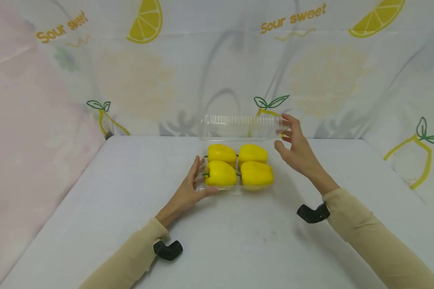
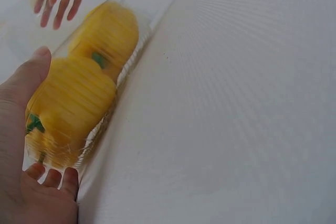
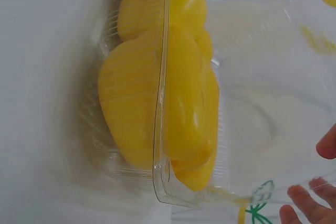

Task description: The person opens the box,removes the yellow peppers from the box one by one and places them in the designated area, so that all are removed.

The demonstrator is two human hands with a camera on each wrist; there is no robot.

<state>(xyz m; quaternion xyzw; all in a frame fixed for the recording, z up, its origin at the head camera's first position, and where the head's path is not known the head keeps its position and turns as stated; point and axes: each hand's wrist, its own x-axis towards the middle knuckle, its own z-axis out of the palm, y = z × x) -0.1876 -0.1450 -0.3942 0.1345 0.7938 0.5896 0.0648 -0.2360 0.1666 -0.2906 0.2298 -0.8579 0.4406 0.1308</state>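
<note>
Several yellow bell peppers (image 1: 256, 173) with green stems lie in two rows in a clear plastic clamshell container (image 1: 238, 192). Its ribbed clear lid (image 1: 238, 127) stands raised at the back. My left hand (image 1: 189, 186) grips the container's near left corner, thumb along the front and fingers at the left side. In the left wrist view, that hand's fingertips (image 2: 69, 179) sit at the container's end. At the lid's right edge is my right hand (image 1: 296, 150), its fingers spread along the edge and its thumb apart, below the lid. The right wrist view shows the right fingertips (image 3: 302, 195) by the lid.
The container stands on a white-covered table (image 1: 130, 168), close to its back edge. Behind it hangs a pale curtain (image 1: 188, 72) with lemon prints and lettering. A black curved device (image 1: 312, 213) is on the right wrist, and a similar black device (image 1: 168, 250) on the left.
</note>
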